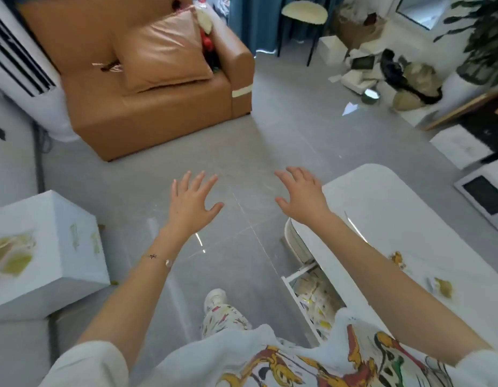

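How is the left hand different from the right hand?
The left hand has a thin bracelet on its wrist; the right hand has a bare wrist. The left hand is seen over the grey floor; the right hand is beside the white table corner. Both are open, fingers spread, holding nothing.

an orange-brown sofa is sitting in the upper left of the frame on the grey tiled floor. a matching cushion is leaning against its armrest, and something red is showing just behind it. a white standing air conditioner is filling the upper-left edge. a white box printed with yellow-green leaves is resting at the lower left. at the top centre a black-legged stool with a fluffy cream seat is standing before a blue curtain. a green plant is hanging into the upper right corner, above scattered boxes.
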{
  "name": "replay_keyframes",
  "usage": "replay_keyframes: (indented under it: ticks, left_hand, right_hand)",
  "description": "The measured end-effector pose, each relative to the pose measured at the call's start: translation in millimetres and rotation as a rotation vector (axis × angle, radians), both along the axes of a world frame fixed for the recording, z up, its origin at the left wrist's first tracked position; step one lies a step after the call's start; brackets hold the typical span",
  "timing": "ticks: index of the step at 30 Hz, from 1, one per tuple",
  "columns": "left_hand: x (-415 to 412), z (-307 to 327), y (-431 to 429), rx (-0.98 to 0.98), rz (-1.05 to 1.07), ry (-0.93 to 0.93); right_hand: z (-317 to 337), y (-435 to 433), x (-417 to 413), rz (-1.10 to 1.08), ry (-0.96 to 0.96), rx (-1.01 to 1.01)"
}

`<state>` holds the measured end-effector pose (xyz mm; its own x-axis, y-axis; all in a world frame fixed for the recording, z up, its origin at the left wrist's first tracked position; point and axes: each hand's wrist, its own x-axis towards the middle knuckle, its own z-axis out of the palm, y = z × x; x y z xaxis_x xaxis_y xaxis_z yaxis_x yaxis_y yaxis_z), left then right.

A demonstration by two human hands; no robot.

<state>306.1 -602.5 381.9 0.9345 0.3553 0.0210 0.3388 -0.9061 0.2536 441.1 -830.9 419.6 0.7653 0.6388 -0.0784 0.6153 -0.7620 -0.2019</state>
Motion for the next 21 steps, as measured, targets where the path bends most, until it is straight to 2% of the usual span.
replay_keyframes:
  ticks: [9, 21]
  left_hand:
    - [-70, 15, 192, 0.040, 0.304, 0.015]
    - [-120, 0, 334, -0.019, 0.710, 0.029]
  right_hand:
    - [1, 233, 1, 0.271, 0.000, 0.031]
    - [-8, 462, 5, 0.624, 0.008, 0.031]
